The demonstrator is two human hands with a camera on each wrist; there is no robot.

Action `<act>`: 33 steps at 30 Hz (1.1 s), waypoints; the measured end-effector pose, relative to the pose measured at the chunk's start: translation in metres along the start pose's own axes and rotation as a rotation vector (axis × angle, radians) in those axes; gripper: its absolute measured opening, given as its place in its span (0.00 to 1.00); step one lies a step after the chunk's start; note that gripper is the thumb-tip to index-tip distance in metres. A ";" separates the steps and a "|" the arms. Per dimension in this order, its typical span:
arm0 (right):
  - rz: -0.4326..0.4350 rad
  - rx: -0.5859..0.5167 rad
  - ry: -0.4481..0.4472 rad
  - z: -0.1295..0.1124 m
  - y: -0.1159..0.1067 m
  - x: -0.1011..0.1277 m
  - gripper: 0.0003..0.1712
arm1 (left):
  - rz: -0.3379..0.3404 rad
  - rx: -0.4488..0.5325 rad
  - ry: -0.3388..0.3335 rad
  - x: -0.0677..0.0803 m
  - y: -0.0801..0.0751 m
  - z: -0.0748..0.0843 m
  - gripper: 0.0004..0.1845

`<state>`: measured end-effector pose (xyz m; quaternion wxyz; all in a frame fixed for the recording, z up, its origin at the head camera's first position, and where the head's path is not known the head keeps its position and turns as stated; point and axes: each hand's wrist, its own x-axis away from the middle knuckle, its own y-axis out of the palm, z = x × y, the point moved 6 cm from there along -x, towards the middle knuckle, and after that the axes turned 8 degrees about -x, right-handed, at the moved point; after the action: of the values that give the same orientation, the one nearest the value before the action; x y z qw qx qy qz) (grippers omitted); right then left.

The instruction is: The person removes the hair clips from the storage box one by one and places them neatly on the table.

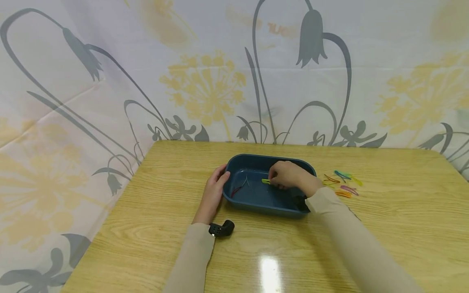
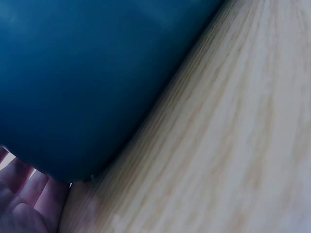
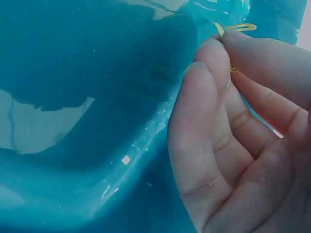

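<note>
right hand pinches a yellow-green hair clip over the blue tray centre, left hand resting flat-fingered on its nine o'clock wall, spare clips lying at three o'clock.

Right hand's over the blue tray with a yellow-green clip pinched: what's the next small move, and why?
Probably open the right hand and drop the yellow-green clip: it already hangs inside the blue tray, which the left hand steadies.

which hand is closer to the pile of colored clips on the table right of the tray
Right. The right hand is inside the blue tray, nearer the loose clips; the left hand rests on the tray's far-side outer wall.
</note>
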<state>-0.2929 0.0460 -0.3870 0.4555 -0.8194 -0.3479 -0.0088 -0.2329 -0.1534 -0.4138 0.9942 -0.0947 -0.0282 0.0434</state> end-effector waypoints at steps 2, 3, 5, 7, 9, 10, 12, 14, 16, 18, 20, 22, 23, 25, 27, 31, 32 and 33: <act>0.006 0.000 -0.010 -0.001 -0.001 0.002 0.07 | 0.005 0.007 -0.005 -0.004 0.000 -0.007 0.22; 0.009 -0.001 -0.014 -0.002 -0.002 0.003 0.07 | 0.009 0.010 -0.007 -0.006 0.000 -0.010 0.22; 0.016 -0.007 -0.025 -0.003 -0.003 0.005 0.07 | 0.018 0.014 -0.007 -0.009 0.000 -0.014 0.22; 0.022 -0.016 -0.031 -0.004 -0.004 0.007 0.07 | 0.028 0.009 0.000 -0.009 0.000 -0.016 0.21; 0.028 -0.021 -0.046 -0.005 -0.005 0.009 0.07 | 0.036 0.005 0.012 -0.009 0.000 -0.016 0.21; 0.031 -0.026 -0.052 -0.006 -0.006 0.010 0.07 | 0.040 0.001 0.016 -0.009 0.000 -0.016 0.21; 0.040 -0.030 -0.064 -0.007 -0.009 0.012 0.07 | 0.047 -0.007 0.025 -0.010 0.000 -0.016 0.21; 0.052 -0.032 -0.079 -0.009 -0.012 0.014 0.06 | 0.047 -0.013 0.028 -0.010 0.000 -0.016 0.21; 0.058 -0.040 -0.091 -0.010 -0.014 0.017 0.06 | 0.043 -0.014 0.022 -0.010 0.000 -0.017 0.21; 0.063 -0.046 -0.102 -0.011 -0.017 0.019 0.05 | 0.034 -0.011 0.011 -0.010 0.000 -0.016 0.21; 0.068 -0.060 -0.114 -0.011 -0.019 0.021 0.05 | 0.022 -0.006 -0.002 -0.009 0.000 -0.015 0.21; 0.076 -0.072 -0.123 -0.009 -0.022 0.024 0.05 | 0.009 -0.006 -0.008 -0.006 0.000 -0.009 0.22; 0.080 -0.077 -0.128 -0.008 -0.023 0.025 0.05 | 0.004 -0.009 -0.010 -0.004 0.000 -0.006 0.22; 0.092 -0.089 -0.133 -0.006 -0.027 0.029 0.05 | -0.002 -0.019 -0.011 0.001 0.000 0.001 0.23; 0.105 -0.092 -0.135 -0.005 -0.030 0.032 0.05 | 0.000 -0.031 -0.012 0.005 0.000 0.008 0.23; 0.130 -0.094 -0.145 -0.003 -0.036 0.041 0.06 | 0.015 -0.027 -0.006 0.003 0.000 0.005 0.22; 0.135 -0.103 -0.147 -0.002 -0.037 0.043 0.07 | 0.020 -0.022 -0.001 0.000 0.000 0.000 0.22; 0.141 -0.105 -0.150 -0.001 -0.037 0.044 0.07 | 0.024 -0.017 0.003 -0.002 0.001 -0.004 0.22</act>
<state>-0.2805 0.0829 -0.3443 0.3841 -0.8629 -0.3215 0.0667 -0.2351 -0.1537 -0.4183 0.9927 -0.1037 -0.0257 0.0551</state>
